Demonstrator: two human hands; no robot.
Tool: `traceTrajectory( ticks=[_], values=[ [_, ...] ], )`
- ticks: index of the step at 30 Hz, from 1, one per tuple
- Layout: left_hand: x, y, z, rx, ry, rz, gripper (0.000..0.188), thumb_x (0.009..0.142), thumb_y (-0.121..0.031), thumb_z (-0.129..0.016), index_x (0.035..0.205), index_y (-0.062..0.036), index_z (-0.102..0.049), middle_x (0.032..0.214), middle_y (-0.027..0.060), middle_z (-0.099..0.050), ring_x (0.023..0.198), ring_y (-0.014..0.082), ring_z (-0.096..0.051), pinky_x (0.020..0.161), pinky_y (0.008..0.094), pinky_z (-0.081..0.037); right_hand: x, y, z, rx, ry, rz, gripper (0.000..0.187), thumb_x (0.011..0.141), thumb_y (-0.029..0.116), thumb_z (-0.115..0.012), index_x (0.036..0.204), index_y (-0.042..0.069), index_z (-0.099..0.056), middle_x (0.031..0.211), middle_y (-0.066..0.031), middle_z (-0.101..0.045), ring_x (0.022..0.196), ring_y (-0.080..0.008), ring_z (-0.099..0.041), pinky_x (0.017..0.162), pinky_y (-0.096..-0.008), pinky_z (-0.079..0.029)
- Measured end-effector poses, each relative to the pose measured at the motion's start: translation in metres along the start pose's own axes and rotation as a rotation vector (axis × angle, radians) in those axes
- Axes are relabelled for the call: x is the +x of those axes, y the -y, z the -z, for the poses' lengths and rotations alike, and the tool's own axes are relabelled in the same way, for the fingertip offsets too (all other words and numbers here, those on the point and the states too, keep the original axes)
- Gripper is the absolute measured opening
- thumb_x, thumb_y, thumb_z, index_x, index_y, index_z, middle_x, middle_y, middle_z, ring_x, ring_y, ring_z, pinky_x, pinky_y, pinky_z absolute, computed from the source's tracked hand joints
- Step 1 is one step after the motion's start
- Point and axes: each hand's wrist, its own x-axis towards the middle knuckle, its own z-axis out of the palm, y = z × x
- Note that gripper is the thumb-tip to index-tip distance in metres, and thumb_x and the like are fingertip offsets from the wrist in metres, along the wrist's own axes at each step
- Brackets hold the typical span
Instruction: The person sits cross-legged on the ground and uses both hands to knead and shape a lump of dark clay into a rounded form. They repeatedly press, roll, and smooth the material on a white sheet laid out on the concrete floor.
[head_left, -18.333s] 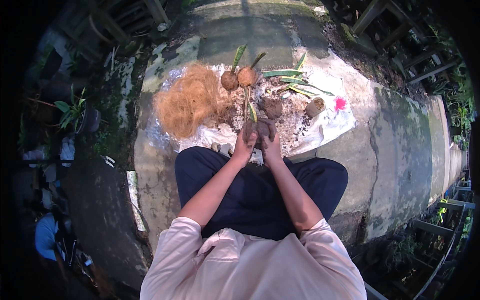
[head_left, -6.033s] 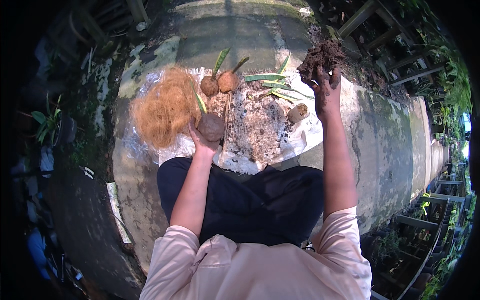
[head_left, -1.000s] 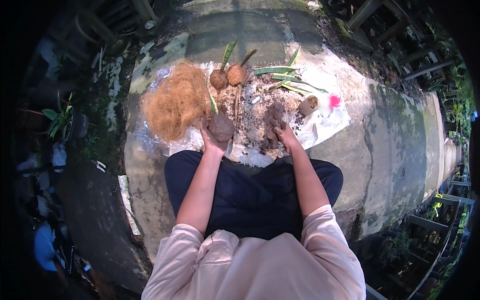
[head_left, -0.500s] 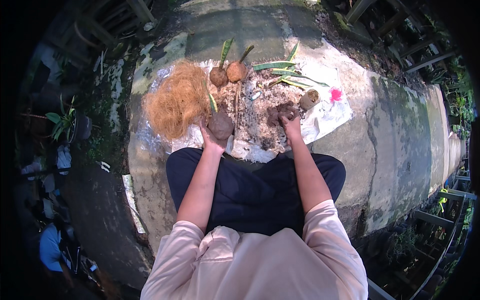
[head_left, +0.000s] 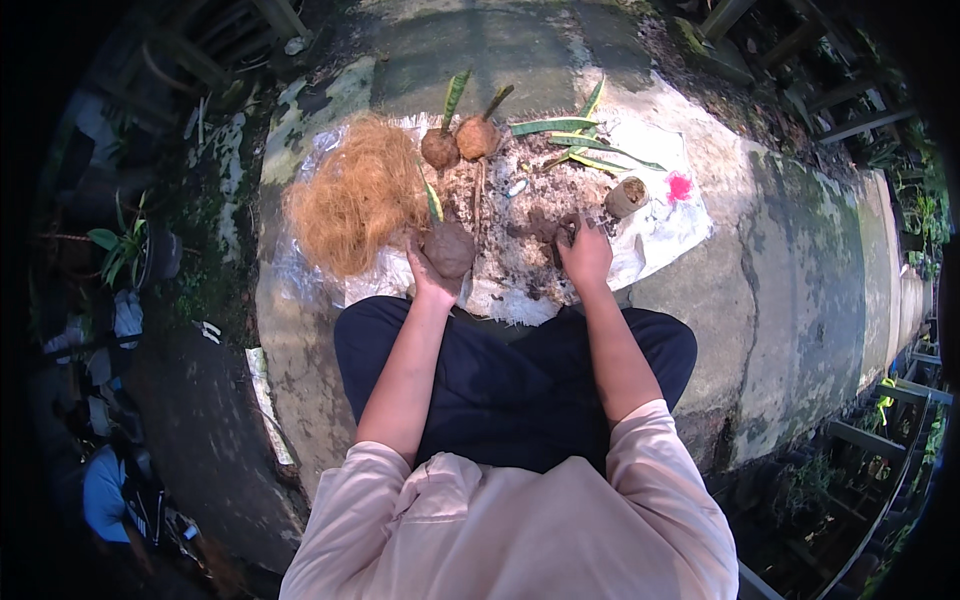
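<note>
My left hand (head_left: 430, 280) cups a round grey-brown mud ball (head_left: 449, 250) from its left side and below. A green and yellow snake plant leaf (head_left: 434, 203) sticks up out of this ball. On the right, my right hand (head_left: 587, 255) is down at a pile of dark wet mud (head_left: 545, 226), its fingers curled into it and smeared with mud. How much mud lies under those fingers is hidden. Both hands are over a dirty white sack (head_left: 655, 238) spread on the ground in front of my crossed legs.
Beyond the ball stand two fibre-covered balls (head_left: 477, 138) with leaves. A heap of brown coconut fibre (head_left: 350, 200) lies left. Loose snake plant leaves (head_left: 590, 148), a small pot (head_left: 627, 196) and pink string (head_left: 679, 186) lie right. Someone in blue (head_left: 105, 495) is at lower left.
My right hand has turned and its fingers have closed more into the mud, where a bigger lump showed before. The left hand keeps the ball, nearly in place.
</note>
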Motion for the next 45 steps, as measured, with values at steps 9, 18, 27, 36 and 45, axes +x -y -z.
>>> traceTrajectory(
  ticks=[9,18,27,36,45],
  values=[
    [-0.001,0.001,-0.011,-0.03,-0.075,0.032,0.06,0.089,-0.057,-0.047,0.123,-0.0085,-0.055,0.117,0.0098,-0.06,0.111,0.0265,-0.057,0.098,0.0431,-0.045,0.022,0.01,-0.037,-0.159,0.226,-0.016,0.08,0.086,0.046,-0.064,0.149,0.016,-0.027,0.136,-0.0168,-0.051,0.127,-0.0351,-0.046,0.1,-0.055,-0.04],
    [0.0,0.001,-0.012,-0.043,-0.033,0.034,0.058,0.089,-0.056,-0.046,0.119,-0.0078,-0.057,0.114,0.0089,-0.06,0.109,0.0257,-0.057,0.097,0.0407,-0.045,0.036,0.008,-0.068,-0.522,0.257,0.217,0.036,0.09,0.024,-0.058,0.122,0.008,-0.054,0.123,-0.0116,-0.059,0.116,-0.027,-0.056,0.09,-0.0532,-0.046],
    [-0.007,-0.001,-0.016,-0.044,-0.049,0.021,0.056,0.091,-0.055,-0.045,0.115,-0.0069,-0.057,0.111,0.0085,-0.06,0.107,0.0257,-0.058,0.096,0.0405,-0.046,0.029,-0.018,-0.057,-0.45,0.232,0.333,0.021,0.089,0.022,-0.058,0.105,0.008,-0.059,0.094,-0.0116,-0.067,0.096,-0.0283,-0.065,0.09,-0.0552,-0.044],
    [-0.007,0.001,-0.012,-0.013,-0.046,0.011,0.055,0.089,-0.054,-0.048,0.118,-0.008,-0.057,0.112,0.0084,-0.06,0.108,0.0263,-0.058,0.096,0.0413,-0.045,0.016,-0.022,-0.008,0.144,0.038,0.262,0.047,0.075,0.009,-0.071,0.118,0.003,-0.054,0.094,-0.023,-0.066,0.09,-0.0421,-0.062,0.079,-0.0462,-0.051],
    [-0.01,0.001,-0.008,-0.045,-0.02,0.024,0.06,0.092,-0.053,-0.042,0.131,-0.008,-0.05,0.127,0.0097,-0.055,0.119,0.026,-0.052,0.104,0.044,-0.039,-0.001,-0.008,-0.026,0.722,0.053,0.097,0.046,0.079,0.002,-0.066,0.122,0.002,-0.049,0.112,-0.0118,-0.062,0.102,-0.0242,-0.06,0.09,-0.0356,-0.048]
  ],
)
